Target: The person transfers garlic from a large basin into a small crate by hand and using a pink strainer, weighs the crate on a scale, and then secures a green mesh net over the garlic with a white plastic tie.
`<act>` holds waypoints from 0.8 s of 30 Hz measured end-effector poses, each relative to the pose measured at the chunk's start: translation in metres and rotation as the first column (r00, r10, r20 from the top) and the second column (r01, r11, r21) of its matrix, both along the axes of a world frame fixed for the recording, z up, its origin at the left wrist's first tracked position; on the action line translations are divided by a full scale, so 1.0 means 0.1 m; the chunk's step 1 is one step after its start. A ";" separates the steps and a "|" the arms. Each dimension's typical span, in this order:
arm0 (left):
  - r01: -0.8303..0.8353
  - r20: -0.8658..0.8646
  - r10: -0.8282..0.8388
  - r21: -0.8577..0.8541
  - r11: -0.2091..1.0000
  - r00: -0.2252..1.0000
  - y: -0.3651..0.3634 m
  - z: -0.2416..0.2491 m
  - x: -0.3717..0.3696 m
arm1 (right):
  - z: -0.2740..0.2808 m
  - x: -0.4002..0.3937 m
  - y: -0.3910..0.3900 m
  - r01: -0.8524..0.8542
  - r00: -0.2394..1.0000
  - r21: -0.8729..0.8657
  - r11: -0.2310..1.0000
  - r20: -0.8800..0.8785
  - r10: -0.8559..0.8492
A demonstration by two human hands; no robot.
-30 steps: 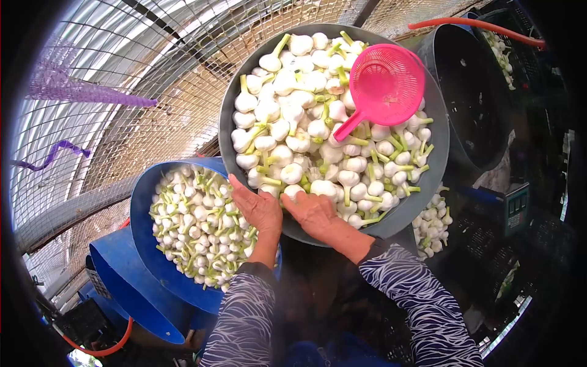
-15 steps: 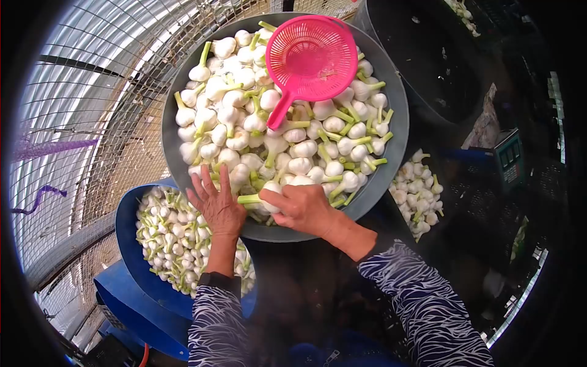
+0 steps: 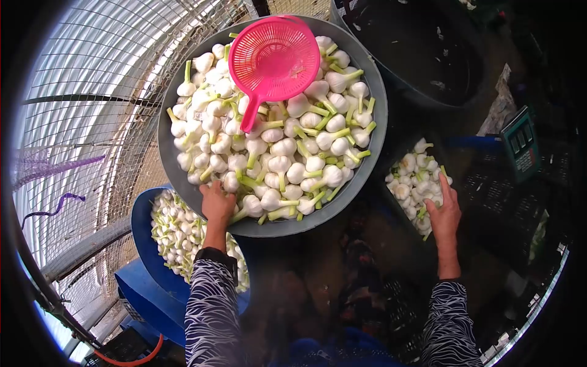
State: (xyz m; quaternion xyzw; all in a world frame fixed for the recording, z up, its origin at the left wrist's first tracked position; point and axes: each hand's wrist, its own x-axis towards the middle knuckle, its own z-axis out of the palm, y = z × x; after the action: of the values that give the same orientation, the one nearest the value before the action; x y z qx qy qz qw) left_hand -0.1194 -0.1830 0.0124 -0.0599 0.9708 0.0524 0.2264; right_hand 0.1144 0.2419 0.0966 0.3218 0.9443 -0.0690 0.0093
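My left hand point(image 3: 217, 205) is at the near left rim of a large grey basin point(image 3: 372, 147), its fingers bent down onto a garlic bulb point(image 3: 230, 182); the fingertips are partly hidden. Bulbs with trimmed green stems point(image 3: 284, 147) fill the basin. Off to the right, my right hand point(image 3: 445, 214) is open, thumb and fingers apart. It is over the edge of a heap of garlic bulbs point(image 3: 408, 186), and no bulb shows in its grasp. A pink strainer point(image 3: 274, 58) with a handle lies on the garlic at the basin's far side.
A blue tub point(image 3: 142, 227) of smaller-looking garlic stands at lower left, beside a wire mesh wall point(image 3: 79, 131). A dark round tub point(image 3: 416, 55) is at the back right. Near the right side is a green scale display point(image 3: 521, 144). A red hose point(image 3: 131, 361) curves at lower left.
My right hand has let go of the garlic bulb it held over the basin and moved right to the other heap. My left hand's spread fingers are now bent at the rim.
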 end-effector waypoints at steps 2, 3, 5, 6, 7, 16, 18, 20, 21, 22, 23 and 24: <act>0.049 -0.059 -0.050 -0.021 0.999 0.997 0.03 0.02 0.05 | 0.13 -0.29 -0.16 0.068 0.974 -0.343 0.937 -0.180 -0.137; 0.091 -0.116 -0.094 -0.036 0.995 0.989 0.05 0.02 0.03 | 0.13 -0.45 -0.26 0.000 0.966 -0.388 0.922 -0.240 -0.101; 0.229 -0.293 -0.200 0.067 0.971 0.935 0.30 -0.01 -0.03 | 0.15 -0.93 -0.50 -0.188 0.921 -0.436 0.880 -0.390 0.003; 0.371 -0.467 -0.269 0.140 0.918 0.843 0.46 -0.05 -0.06 | 0.06 -1.17 -0.61 -0.236 0.906 -0.457 0.857 -0.423 0.024; 0.300 -0.322 -0.207 0.273 0.914 0.924 0.69 -0.07 -0.11 | -0.07 -1.39 -0.68 -0.318 0.907 -0.392 0.863 -0.390 0.157; 0.067 0.096 -0.084 0.167 0.984 0.992 1.46 -0.51 -0.17 | -0.81 -2.75 -1.11 -0.299 0.945 -0.314 0.901 0.031 0.325; 0.059 0.120 -0.087 0.217 0.974 0.989 1.39 -0.56 -0.20 | -0.84 -2.88 -1.22 -0.266 0.929 -0.216 0.939 0.201 0.309; -0.031 0.056 0.012 0.344 0.939 0.998 1.36 -0.52 -0.13 | -0.90 -3.00 -1.30 -0.242 0.918 -0.204 0.948 0.267 0.292; -0.033 -0.009 0.042 0.448 0.893 0.999 1.32 -0.54 -0.10 | -0.97 -3.04 -1.32 -0.220 0.910 -0.196 0.956 0.313 0.273; -0.036 -0.006 0.042 0.444 0.895 0.999 1.28 -0.55 -0.06 | -1.03 -3.08 -1.34 -0.195 0.901 -0.183 0.964 0.355 0.250; -0.086 0.023 0.086 0.512 0.855 0.996 1.26 -0.55 -0.04 | -1.14 -3.12 -1.35 -0.195 0.901 -0.184 0.963 0.354 0.250; -0.135 0.055 0.126 0.576 0.807 0.990 1.25 -0.50 -0.03 | -1.30 -3.13 -1.36 -0.158 0.913 -0.155 0.975 0.353 0.204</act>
State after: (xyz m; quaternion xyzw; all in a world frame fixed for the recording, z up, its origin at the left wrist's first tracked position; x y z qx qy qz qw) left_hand -0.1219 -0.0582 -0.0373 -0.0553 0.9010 0.3595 0.2364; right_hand -0.1991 0.1054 -0.0335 0.2388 0.9455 -0.0648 0.2115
